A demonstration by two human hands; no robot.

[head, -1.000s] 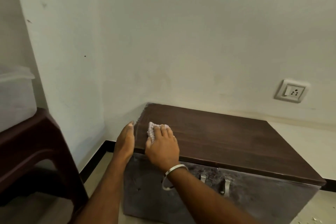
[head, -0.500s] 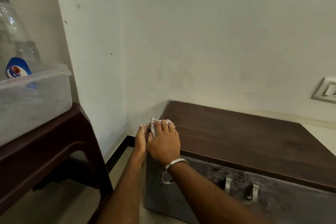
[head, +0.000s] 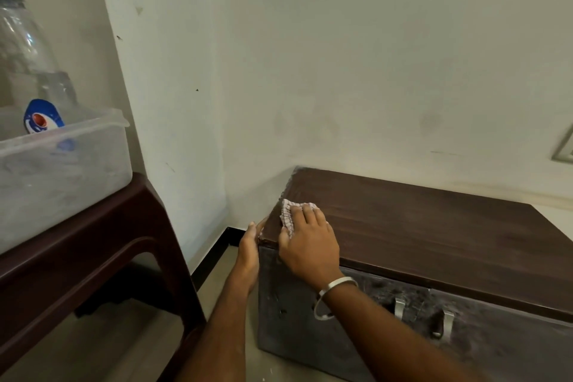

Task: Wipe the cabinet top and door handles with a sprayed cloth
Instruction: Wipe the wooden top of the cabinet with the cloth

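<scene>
Since a second ago the left hand [head: 249,250] has slid against the cabinet's [head: 434,226] near-left corner. The right hand [head: 308,245] presses the cloth [head: 287,214] flat there, fingers together; left fingers straight, flat against its side.

Corner of a home room: plain painted walls [head: 372,56] with black skirting [head: 214,254], a low wooden cabinet [head: 434,236], a wall switch plate [head: 565,149], and a dark plastic stool [head: 102,242] bearing a clear storage tub [head: 62,177].
</scene>
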